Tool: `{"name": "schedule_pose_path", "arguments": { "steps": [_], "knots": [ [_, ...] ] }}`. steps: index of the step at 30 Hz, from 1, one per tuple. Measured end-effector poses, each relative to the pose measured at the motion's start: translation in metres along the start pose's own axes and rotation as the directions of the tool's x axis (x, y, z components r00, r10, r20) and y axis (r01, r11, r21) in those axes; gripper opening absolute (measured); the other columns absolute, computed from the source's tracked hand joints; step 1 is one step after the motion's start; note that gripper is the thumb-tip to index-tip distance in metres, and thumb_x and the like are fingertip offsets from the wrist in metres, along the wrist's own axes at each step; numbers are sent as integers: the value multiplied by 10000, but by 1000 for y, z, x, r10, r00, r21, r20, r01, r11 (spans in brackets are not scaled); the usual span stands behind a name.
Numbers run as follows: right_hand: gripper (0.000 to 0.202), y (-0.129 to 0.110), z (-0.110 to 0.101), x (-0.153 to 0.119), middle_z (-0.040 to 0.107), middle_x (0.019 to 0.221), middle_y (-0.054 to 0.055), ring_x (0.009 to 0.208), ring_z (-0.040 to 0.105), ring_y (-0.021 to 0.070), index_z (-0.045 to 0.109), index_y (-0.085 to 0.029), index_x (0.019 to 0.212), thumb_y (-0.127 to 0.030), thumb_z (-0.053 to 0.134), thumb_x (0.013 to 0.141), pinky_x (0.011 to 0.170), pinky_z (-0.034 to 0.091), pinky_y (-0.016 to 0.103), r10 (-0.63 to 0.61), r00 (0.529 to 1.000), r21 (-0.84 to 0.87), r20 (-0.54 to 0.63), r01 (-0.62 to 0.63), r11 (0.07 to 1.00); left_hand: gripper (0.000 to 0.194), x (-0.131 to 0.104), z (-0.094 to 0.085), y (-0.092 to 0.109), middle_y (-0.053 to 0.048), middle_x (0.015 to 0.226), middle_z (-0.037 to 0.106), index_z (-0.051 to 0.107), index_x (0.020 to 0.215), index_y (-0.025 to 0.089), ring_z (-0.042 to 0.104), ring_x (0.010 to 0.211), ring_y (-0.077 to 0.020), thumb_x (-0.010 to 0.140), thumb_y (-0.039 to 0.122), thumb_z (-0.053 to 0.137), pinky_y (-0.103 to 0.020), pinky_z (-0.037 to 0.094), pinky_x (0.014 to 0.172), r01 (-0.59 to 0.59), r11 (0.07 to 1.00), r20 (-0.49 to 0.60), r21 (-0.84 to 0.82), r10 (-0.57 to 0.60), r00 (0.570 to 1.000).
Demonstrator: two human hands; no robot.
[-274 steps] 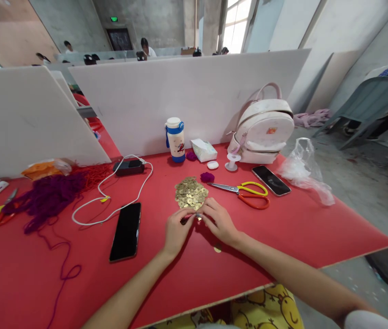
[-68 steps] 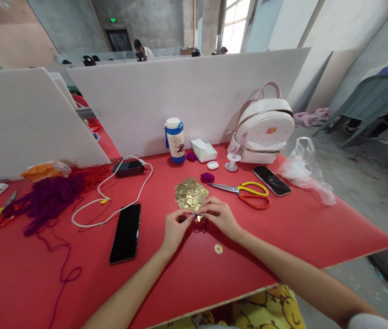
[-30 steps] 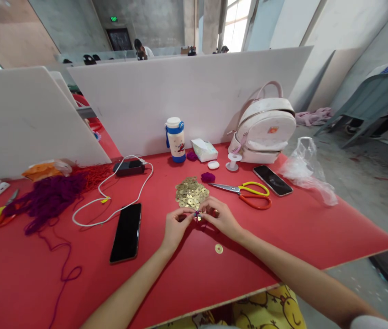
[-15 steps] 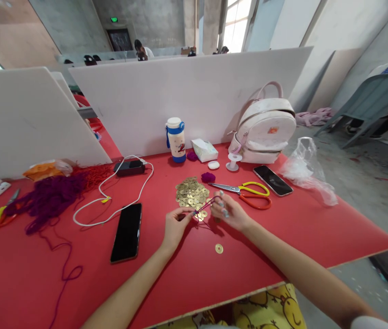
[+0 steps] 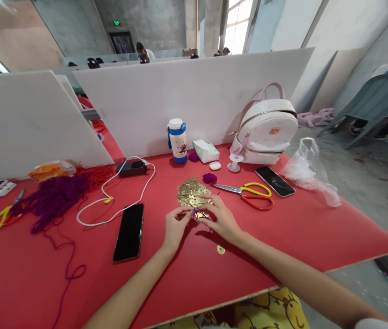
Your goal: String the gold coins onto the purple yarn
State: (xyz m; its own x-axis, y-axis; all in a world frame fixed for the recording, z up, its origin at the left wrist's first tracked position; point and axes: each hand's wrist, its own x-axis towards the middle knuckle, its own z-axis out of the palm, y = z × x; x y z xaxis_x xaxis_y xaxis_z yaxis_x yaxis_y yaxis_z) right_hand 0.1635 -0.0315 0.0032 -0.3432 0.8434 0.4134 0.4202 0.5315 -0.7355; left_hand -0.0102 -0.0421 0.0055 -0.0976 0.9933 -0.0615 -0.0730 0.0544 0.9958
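Note:
My left hand [image 5: 176, 228] pinches a thin purple cord [image 5: 196, 213] between thumb and fingertips, just in front of a heap of brass-coloured coins [image 5: 191, 191] with holes in the middle. My right hand [image 5: 224, 220] has come in from the right, its thumb and index finger closed on the same cord beside the left fingertips. Small loops of cord show between the two hands, but how they are knotted is too small to tell. A single coin [image 5: 220, 249] lies on the red table [image 5: 187, 283] nearer to me.
Scissors [image 5: 245, 189], purple yarn [image 5: 209, 178], a spool [image 5: 235, 162] and a phone [image 5: 275, 181] lie right of the coins. Leftward are another phone [image 5: 128, 233], a white cable [image 5: 103, 224] and a purple yarn tangle [image 5: 55, 196]. A bottle [image 5: 178, 141] and backpack [image 5: 265, 128] stand behind.
My right hand has moved left and down to the left fingertips, and the stretched loop of cord has drawn in between the hands. My left hand keeps its pinch.

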Motion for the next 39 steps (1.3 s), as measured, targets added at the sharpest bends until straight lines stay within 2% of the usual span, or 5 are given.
{"name": "schedule_pose_path", "arguments": {
  "steps": [7,14,18,26,39],
  "knots": [
    [110,5,6,3,653,1121,68,1073,550,249,730,-228,813,-169,646,853,947,446,441,-17,999,90,46,12,996,187,-4,4,2,-64,782,760,767,761,152,693,725,-189,640,294,783,-268,555,700,-6,1000,63,12,5,998],
    [121,8,4,4,667,1041,71,1024,573,243,745,-235,847,-173,641,855,906,462,423,-11,999,124,45,5,992,252,-6,3,0,-66,811,747,756,856,152,677,671,-179,669,320,771,-265,563,590,60,998,161,25,-63,985],
    [89,11,6,3,671,1024,59,994,568,230,751,-241,818,-200,676,842,883,464,398,-56,993,84,104,47,995,134,-4,3,-3,-62,773,753,760,737,162,686,717,-191,637,252,765,-265,552,671,-50,995,114,87,40,993],
    [189,12,-5,5,656,1000,56,960,548,216,730,-234,852,-295,569,928,854,452,362,-99,978,38,182,94,995,117,-3,2,-2,-48,717,742,753,754,167,671,660,-178,664,237,727,-259,524,648,-50,993,86,111,41,995],
    [408,3,-10,6,557,729,40,745,507,194,544,-204,707,-378,329,1007,705,416,312,-31,999,130,44,26,991,82,-5,4,0,-19,766,683,620,777,173,650,677,-150,725,199,678,-229,495,634,-103,966,168,236,64,984]
  ]
}}
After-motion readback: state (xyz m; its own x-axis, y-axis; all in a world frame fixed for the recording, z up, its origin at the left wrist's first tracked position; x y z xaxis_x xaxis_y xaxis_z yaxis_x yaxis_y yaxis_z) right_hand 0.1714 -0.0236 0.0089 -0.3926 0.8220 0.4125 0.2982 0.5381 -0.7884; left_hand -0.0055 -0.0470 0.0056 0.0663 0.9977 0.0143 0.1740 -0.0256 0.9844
